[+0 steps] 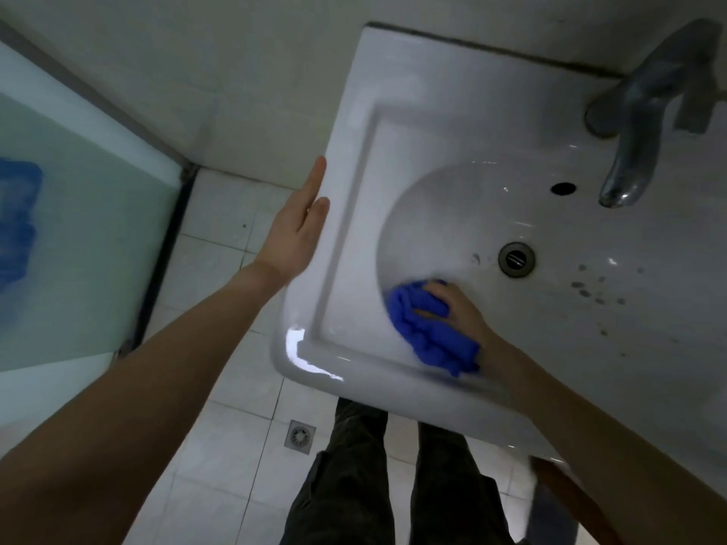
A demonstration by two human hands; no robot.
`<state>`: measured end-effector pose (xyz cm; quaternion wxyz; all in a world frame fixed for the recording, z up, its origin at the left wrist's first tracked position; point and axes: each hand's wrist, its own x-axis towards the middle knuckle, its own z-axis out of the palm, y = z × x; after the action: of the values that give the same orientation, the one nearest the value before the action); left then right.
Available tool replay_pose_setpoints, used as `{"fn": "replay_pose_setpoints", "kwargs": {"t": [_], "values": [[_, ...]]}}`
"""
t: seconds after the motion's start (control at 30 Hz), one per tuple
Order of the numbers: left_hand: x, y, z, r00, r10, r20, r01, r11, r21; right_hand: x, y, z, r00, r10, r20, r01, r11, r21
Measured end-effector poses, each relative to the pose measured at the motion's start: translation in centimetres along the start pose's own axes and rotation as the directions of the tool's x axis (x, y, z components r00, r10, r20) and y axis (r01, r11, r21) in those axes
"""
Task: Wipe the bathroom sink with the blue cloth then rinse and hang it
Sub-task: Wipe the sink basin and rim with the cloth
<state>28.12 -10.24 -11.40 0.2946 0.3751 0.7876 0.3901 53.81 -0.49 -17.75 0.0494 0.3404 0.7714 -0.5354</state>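
Fingers of the right hand (452, 308) clutch the bunched blue cloth (429, 328) against the near-left slope of the white sink (354, 112) basin, while the left hand (299, 226), flat with fingers extended together, rests along the sink's left rim.

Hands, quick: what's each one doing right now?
Left hand: open, flat against the sink outer edge, holding nothing.
Right hand: closed on the blue cloth, pressing it inside the basin.

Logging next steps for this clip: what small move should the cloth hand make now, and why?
Probably sweep the blue cloth, gripped by the right hand at the basin's near-left wall, toward the dark spots right of the drain; they look unwiped.
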Motion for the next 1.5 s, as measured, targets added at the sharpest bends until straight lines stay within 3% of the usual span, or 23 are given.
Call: {"fn": "replay_pose_setpoints", "kwargs": {"t": [0.07,0.2,0.23,0.3,0.33,0.43,0.53,0.63,0.73,0.77,0.87,0.97,1.13,1.27,1.33,1.4,1.47,1.5], "values": [[-0.2,0.1,-0.1,1.0,-0.009,0.007,0.009,1.0,0.016,-1.6,2.6,-2.1,0.999,0.025,0.034,-0.018,0.978,-0.206],[-0.3,0.1,-0.3,1.0,-0.018,0.019,0.014,0.98,0.199,-2.4,5.0,-4.0,0.994,0.109,-0.006,-0.108,0.979,-0.17],[-0.2,0.4,-0.4,1.0,-0.006,-0.015,0.011,0.938,0.346,-2.4,5.3,-4.1,0.987,0.16,0.008,-0.157,0.973,-0.169],[-0.5,1.9,-0.1,0.986,0.109,-0.128,0.0,0.761,0.648,-2.5,6.2,-4.0,0.985,0.171,0.017,-0.164,0.964,-0.208],[-1.3,3.0,0.9,0.973,0.187,-0.133,-0.038,0.704,0.71,-2.6,5.7,-3.9,0.987,0.159,0.021,-0.152,0.966,-0.21],[-5.6,5.2,6.5,0.954,0.278,0.11,-0.282,0.715,0.64,-3.1,3.2,-4.1,0.99,0.136,0.026,-0.125,0.959,-0.255],[-9.0,3.9,10.5,0.932,0.15,0.331,-0.34,0.681,0.649,-5.6,4.9,-6.5,0.981,0.17,0.096,-0.137,0.95,-0.28],[-9.0,2.7,10.8,0.925,0.069,0.373,-0.329,0.634,0.7,-10.8,9.9,-13.6,0.96,0.268,0.083,-0.195,0.851,-0.488],[-8.9,2.4,11.0,0.922,0.082,0.379,-0.351,0.59,0.727,-13.4,12.0,-20.6,0.92,0.391,0.001,-0.251,0.593,-0.765],[-8.9,2.4,11.1,0.924,0.102,0.368,-0.355,0.583,0.73,-13.2,12.5,-21.5,0.923,0.383,-0.014,-0.242,0.555,-0.795],[-8.8,2.4,11.4,0.928,0.151,0.34,-0.363,0.574,0.734,-12.6,12.1,-19.9,0.934,0.351,-0.06,-0.275,0.602,-0.75],[-8.8,2.7,11.7,0.936,0.123,0.329,-0.338,0.575,0.745,-12.7,10.3,-14.7,0.921,0.385,-0.063,-0.353,0.753,-0.555],[-8.6,3.1,11.5,0.935,0.081,0.346,-0.33,0.563,0.758,-8.5,5.2,-7.0,0.977,0.149,0.153,-0.092,0.94,-0.329],[-8.6,2.9,11.1,0.931,0.076,0.358,-0.337,0.559,0.757,-9.8,6.5,-9.3,0.976,0.069,0.204,-0.01,0.96,-0.279],[-8.6,2.7,11.1,0.929,0.072,0.362,-0.338,0.558,0.758,-12.5,8.9,-13.7,0.953,0.197,0.232,-0.106,0.929,-0.354],[-8.6,2.7,11.3,0.931,0.084,0.356,-0.342,0.546,0.765,-14.8,10.9,-17.6,0.906,0.352,0.237,-0.189,0.835,-0.517],[-8.7,2.7,11.5,0.934,0.089,0.346,-0.337,0.545,0.768,-15.7,11.5,-18.3,0.915,0.365,0.174,-0.217,0.807,-0.55],[-8.8,2.8,11.6,0.934,0.089,0.347,-0.336,0.55,0.765,-15.5,10.8,-17.1,0.924,0.35,0.153,-0.238,0.841,-0.486]]}}
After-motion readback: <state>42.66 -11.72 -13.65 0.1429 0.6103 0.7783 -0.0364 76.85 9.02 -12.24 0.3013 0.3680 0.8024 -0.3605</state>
